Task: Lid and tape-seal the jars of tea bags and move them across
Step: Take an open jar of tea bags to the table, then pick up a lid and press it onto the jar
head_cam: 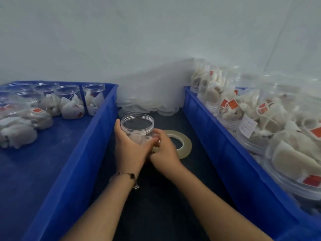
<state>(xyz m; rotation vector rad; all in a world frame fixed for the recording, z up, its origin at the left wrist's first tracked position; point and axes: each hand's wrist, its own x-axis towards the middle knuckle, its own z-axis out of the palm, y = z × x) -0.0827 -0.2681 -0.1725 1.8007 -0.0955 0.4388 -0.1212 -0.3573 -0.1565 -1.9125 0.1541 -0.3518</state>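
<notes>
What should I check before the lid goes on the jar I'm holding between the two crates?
1. Jar steadied: ok, the left hand grips its side and it stands upright on the dark surface.
2. Mouth free: ok, the jar is open with no lid on it.
3. Tea bags below the rim: ok, they sit low in the jar.
4. Lids within reach: ok, a pile of lids lies just behind the jar.
5. Right hand free to fetch a lid: cannot tell, it is blurred at the jar's base.
6. Tape roll ready: ok, it lies flat beside the jar; its loose end cannot be seen.
</notes>
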